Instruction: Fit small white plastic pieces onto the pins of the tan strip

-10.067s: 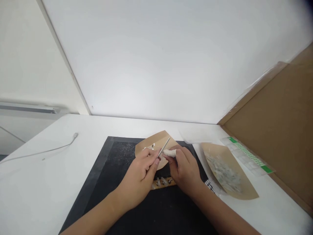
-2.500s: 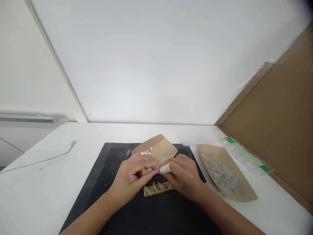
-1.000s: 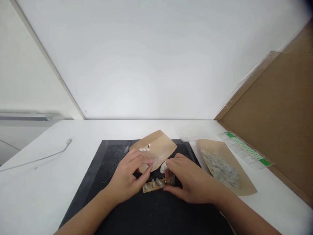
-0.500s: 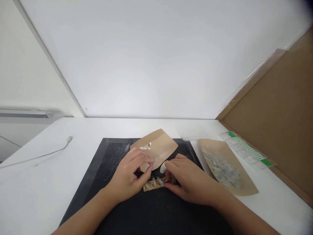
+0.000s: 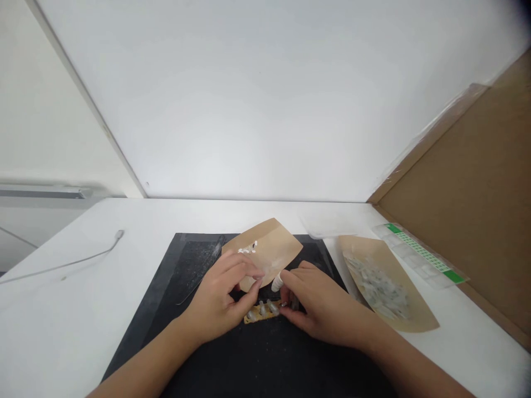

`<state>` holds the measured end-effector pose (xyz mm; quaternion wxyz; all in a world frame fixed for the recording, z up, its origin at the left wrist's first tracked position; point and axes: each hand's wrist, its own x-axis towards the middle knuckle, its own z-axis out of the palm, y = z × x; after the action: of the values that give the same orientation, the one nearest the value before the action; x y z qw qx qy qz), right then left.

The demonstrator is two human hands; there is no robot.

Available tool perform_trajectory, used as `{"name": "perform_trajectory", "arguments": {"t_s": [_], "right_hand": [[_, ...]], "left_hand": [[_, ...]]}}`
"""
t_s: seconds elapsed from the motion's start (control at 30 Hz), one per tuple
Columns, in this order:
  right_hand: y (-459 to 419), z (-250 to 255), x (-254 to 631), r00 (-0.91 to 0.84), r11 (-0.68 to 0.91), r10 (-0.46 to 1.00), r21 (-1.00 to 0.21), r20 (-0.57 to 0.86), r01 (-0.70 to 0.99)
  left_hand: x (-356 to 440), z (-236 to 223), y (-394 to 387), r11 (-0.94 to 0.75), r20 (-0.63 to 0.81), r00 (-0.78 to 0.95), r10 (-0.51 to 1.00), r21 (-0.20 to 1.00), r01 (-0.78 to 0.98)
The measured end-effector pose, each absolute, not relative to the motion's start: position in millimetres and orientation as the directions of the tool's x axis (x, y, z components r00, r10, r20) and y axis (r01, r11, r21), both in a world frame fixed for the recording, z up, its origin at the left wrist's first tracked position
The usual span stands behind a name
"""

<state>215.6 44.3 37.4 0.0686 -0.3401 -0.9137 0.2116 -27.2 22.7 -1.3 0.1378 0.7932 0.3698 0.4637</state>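
Observation:
A small tan strip with several clear caps and metal studs lies on the black mat. My left hand curls over the strip's left end, fingers bent and touching it. Pinching at the strip's right end is my right hand, which wears a white finger cot on one fingertip. Just beyond both hands, a brown paper sheet carries a few tiny white parts.
Metal tweezers lie on the mat left of the hands. A second brown sheet with many clear parts sits at right, a clear green-labelled tray behind it. A cardboard panel stands at right. A white cable lies at left.
The tweezers, held over the paper ten seconds ago, now lie on the mat. Both hands came down from the paper to the strip; in the last second they barely moved.

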Motion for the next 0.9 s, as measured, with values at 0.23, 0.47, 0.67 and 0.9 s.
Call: {"name": "perform_trajectory", "arguments": {"t_s": [0.23, 0.47, 0.67, 0.9], "right_hand": [[43.8, 38.6, 214.6, -0.757, 0.671, 0.653, -0.439, -0.03, 0.597], [42.9, 37.8, 214.3, -0.756, 0.672, 0.654, -0.438, -0.025, 0.597], [42.7, 37.3, 214.8, -0.735, 0.641, 0.677, -0.46, -0.039, 0.615], [42.9, 39.8, 214.3, -0.743, 0.645, 0.669, -0.466, -0.04, 0.606]], "left_hand": [[-27.2, -1.0, 23.2, -0.694, 0.637, 0.304, 0.709, 0.554, 0.459], [-27.3, -0.4, 22.0, -0.687, 0.628, 0.303, 0.717, 0.561, 0.463], [-26.9, -1.8, 22.3, -0.699, 0.634, 0.314, 0.707, 0.556, 0.45], [-28.4, -2.4, 22.0, -0.683, 0.616, 0.311, 0.724, 0.574, 0.452]]}}
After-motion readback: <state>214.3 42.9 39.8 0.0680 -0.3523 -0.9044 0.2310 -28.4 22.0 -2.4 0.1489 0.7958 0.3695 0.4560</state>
